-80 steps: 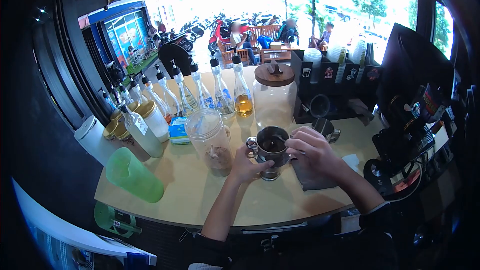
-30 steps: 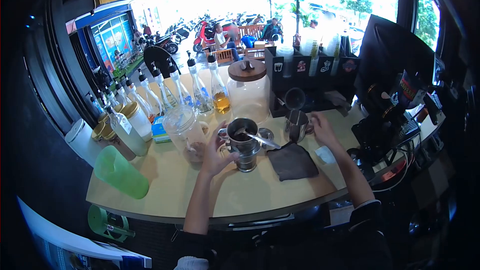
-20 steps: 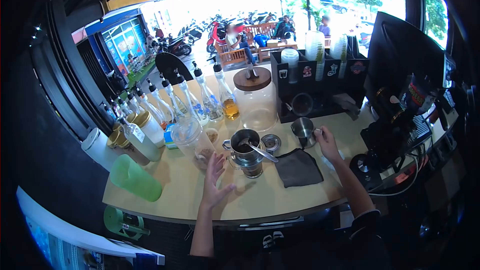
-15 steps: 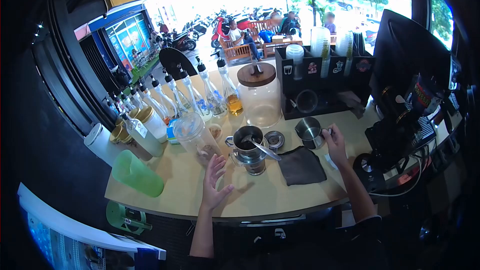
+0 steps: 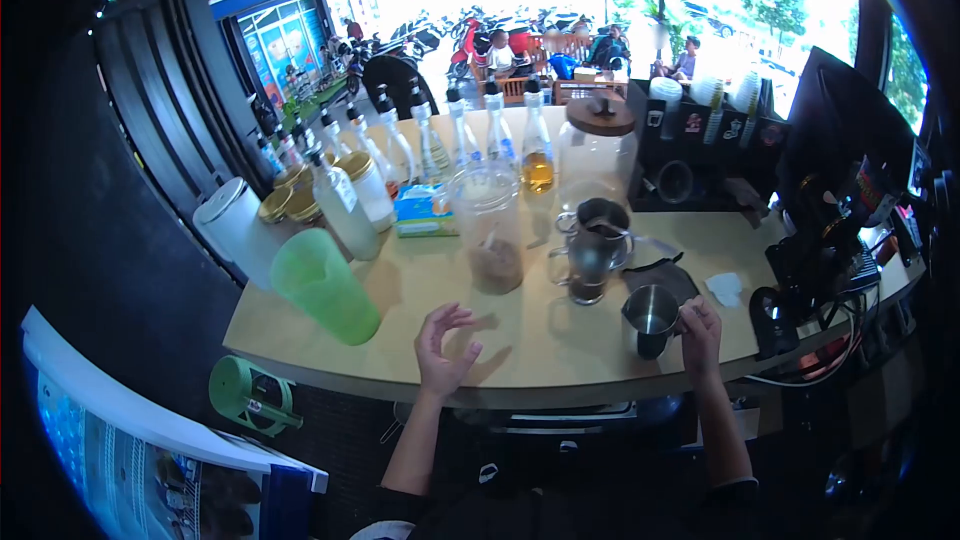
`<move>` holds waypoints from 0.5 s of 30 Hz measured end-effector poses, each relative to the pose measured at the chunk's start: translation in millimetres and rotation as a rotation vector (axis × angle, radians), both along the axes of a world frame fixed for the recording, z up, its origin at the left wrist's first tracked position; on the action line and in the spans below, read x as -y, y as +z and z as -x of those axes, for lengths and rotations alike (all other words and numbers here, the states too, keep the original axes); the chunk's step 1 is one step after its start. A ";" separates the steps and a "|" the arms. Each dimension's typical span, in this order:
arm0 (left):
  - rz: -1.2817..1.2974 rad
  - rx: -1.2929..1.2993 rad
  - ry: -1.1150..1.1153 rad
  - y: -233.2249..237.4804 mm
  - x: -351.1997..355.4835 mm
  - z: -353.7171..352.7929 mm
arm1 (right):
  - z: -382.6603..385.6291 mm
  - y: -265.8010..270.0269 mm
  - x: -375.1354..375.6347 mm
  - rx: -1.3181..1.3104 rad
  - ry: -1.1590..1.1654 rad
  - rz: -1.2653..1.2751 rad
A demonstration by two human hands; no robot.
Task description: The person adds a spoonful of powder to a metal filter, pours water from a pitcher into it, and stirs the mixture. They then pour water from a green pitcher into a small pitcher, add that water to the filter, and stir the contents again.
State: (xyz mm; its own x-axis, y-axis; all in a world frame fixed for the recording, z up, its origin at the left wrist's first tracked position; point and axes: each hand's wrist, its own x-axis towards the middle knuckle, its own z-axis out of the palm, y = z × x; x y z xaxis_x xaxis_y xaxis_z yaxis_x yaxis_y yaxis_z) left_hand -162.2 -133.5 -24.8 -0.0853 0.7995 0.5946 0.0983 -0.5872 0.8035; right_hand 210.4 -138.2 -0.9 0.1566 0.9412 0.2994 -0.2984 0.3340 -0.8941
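Gripping a metal pitcher (image 5: 650, 320) by its handle in our nearly closed right hand (image 5: 700, 332), we are holding our left hand (image 5: 446, 348) half-open and empty.

Steel pitcher (image 5: 650, 326), upright, held in the right hand (image 5: 701, 335), clear jar (image 5: 488, 215) on the counter (image 5: 415, 275), brown powder (image 5: 496, 267) inside

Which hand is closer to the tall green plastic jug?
The left. The left hand, open and empty, is just to the right of the tall green plastic jug. The right hand is much farther right, holding a silver metal cup.
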 end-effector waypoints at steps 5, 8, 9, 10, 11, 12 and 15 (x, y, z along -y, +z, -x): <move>-0.144 0.120 0.398 -19.8 21.8 73.3 | 84.8 -15.4 9.7 0.007 0.087 0.025; -0.178 0.078 0.692 -7.2 16.6 108.1 | 140.7 -25.6 -8.1 -0.046 0.135 0.037; -0.163 0.014 0.789 -3.0 12.5 119.7 | 159.1 -23.7 -12.2 -0.082 0.202 0.012; -0.166 0.014 0.794 -0.5 7.4 130.4 | 176.2 -21.9 -16.3 -0.118 0.270 -0.012; -0.129 -0.019 0.790 1.1 2.2 140.9 | 192.6 -25.9 -24.2 -0.130 0.257 -0.026; -0.094 -0.051 0.786 5.4 -1.1 149.3 | 206.3 -24.5 -28.7 -0.130 0.266 -0.030; -0.049 0.047 0.562 15.7 -10.8 162.0 | 239.9 -20.5 -41.1 -0.060 0.255 -0.009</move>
